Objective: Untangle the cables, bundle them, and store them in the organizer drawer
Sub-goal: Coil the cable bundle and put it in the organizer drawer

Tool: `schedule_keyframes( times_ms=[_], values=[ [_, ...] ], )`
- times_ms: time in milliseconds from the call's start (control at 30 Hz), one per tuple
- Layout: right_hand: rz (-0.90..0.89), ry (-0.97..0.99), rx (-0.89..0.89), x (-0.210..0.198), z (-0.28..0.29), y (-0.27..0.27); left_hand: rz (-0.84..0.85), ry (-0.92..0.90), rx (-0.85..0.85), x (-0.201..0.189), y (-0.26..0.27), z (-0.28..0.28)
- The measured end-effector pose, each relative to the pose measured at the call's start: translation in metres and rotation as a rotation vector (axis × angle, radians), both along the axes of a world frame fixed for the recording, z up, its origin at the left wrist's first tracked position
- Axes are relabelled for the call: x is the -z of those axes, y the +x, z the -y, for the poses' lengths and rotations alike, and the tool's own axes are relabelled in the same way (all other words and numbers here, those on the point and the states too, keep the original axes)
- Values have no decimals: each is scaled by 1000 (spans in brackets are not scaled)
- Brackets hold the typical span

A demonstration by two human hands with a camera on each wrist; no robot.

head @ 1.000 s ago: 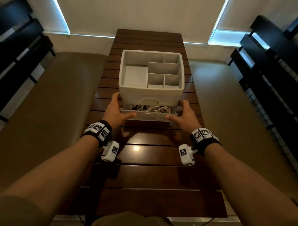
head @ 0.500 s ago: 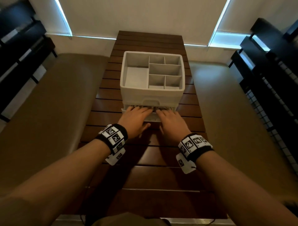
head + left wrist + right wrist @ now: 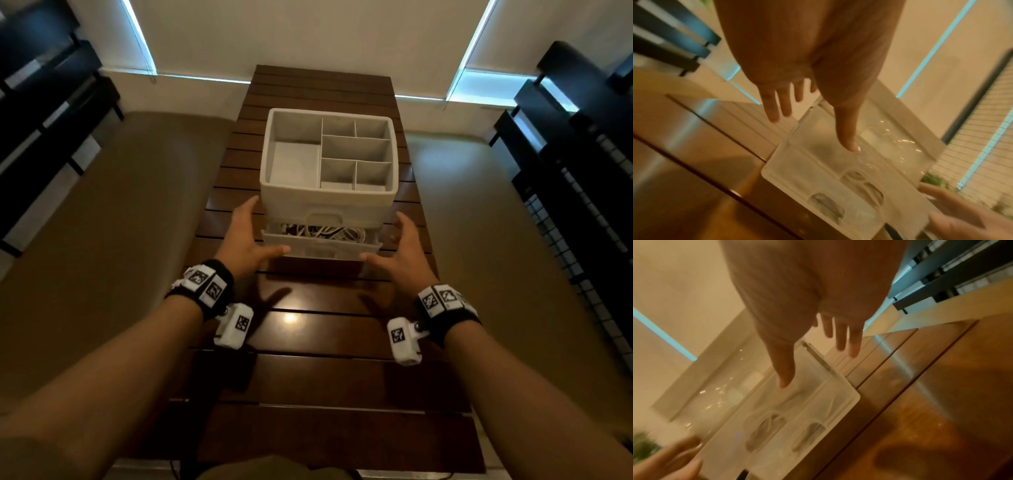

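Head view: a white plastic desktop organizer with open top compartments stands on a dark brown slatted wooden bench. Its translucent plastic drawer at the base is partly pulled out, and a bundle of white and dark coiled cables lies inside it, just behind the drawer front. The left hand and the right hand flank the drawer, each with fingers straight and spread, clamped on nothing. The left thumb appears to reach the drawer front near its left corner; whether the right thumb touches cannot be told.

Wrist views, both blurred: the left thumb and the right thumb extend over the frosted drawer front, in which recessed grip slots show.

Step in hand, as judged: the cables are already stored, and only the closing of the drawer remains. The next move calls for an even push on both sides of the drawer front, so that it slides in square and no cable loop is caught under the organizer's lip.

No brand, label or legible writing appears on the organizer; the wristbands carry only black-and-white square marker patterns.
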State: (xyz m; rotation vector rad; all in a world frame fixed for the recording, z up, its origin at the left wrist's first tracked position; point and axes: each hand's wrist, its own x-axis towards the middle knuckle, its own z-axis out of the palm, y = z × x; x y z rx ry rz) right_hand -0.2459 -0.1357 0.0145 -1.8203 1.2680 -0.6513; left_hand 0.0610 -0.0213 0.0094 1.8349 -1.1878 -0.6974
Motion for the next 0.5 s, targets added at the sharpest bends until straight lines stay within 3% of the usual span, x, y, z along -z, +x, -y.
schedule_keyframes(
  times_ms=[67,233,500],
  values=[
    [24,70,-74,1,10,5,-91,17,55,2,1,11],
    [-37,-39,88,8,21,20,-110,-40,-138,10,-9,25],
    [46,-73,151,9,12,23,-126,-74,-182,15,-13,24]
  ],
)
